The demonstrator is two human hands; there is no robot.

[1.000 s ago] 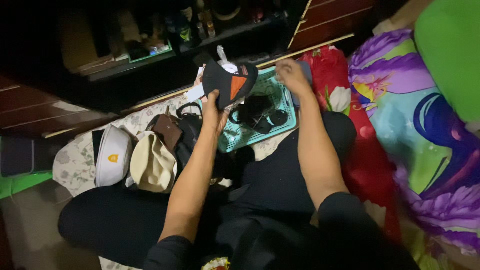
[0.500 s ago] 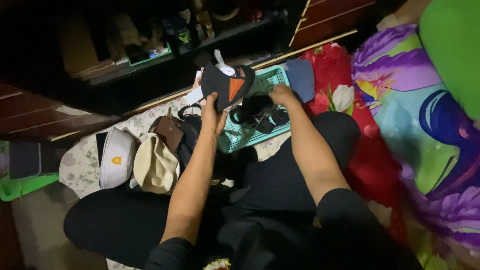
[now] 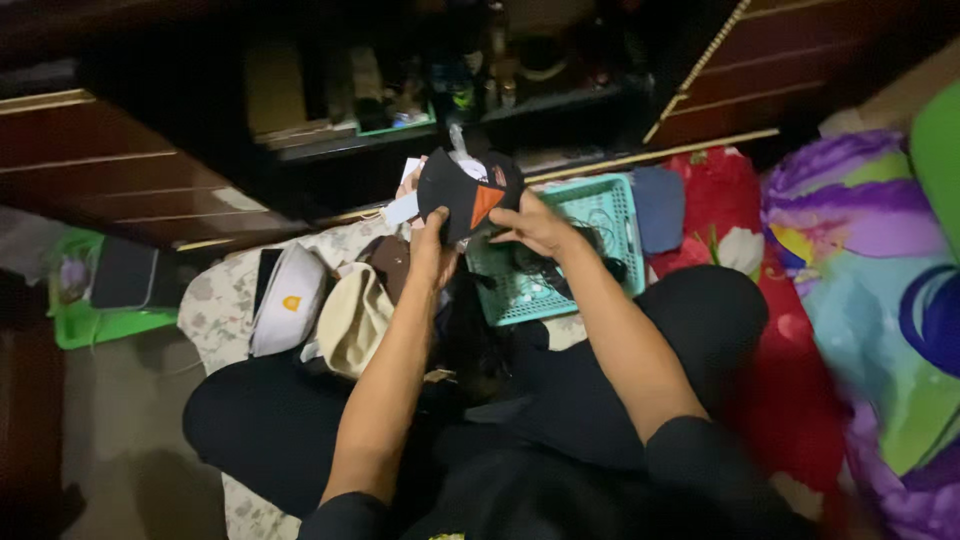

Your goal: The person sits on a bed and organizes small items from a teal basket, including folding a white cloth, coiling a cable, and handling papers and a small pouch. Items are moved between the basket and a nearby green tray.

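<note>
My left hand (image 3: 432,252) grips a black cap with an orange panel (image 3: 462,192) from below, holding it up over the left edge of a teal plastic basket (image 3: 610,215). My right hand (image 3: 535,225) meets the cap on its right side, fingers touching its edge. Dark items (image 3: 545,268) lie inside the basket, partly hidden by my right forearm. To the left of my left arm lie a white cap with a yellow badge (image 3: 285,298) and a beige cap (image 3: 352,318), next to a brown item (image 3: 390,262).
I sit cross-legged in dark trousers on a floral mat (image 3: 215,300). A dark wooden cabinet (image 3: 150,170) with open shelves stands ahead. A blue cloth (image 3: 658,205) and red floral fabric (image 3: 735,210) lie right of the basket. A green tray (image 3: 95,322) sits at the far left.
My right hand left the basket's far right, passed over the dark items and came up to the cap. The view shifted, so everything sits further right in the picture.
</note>
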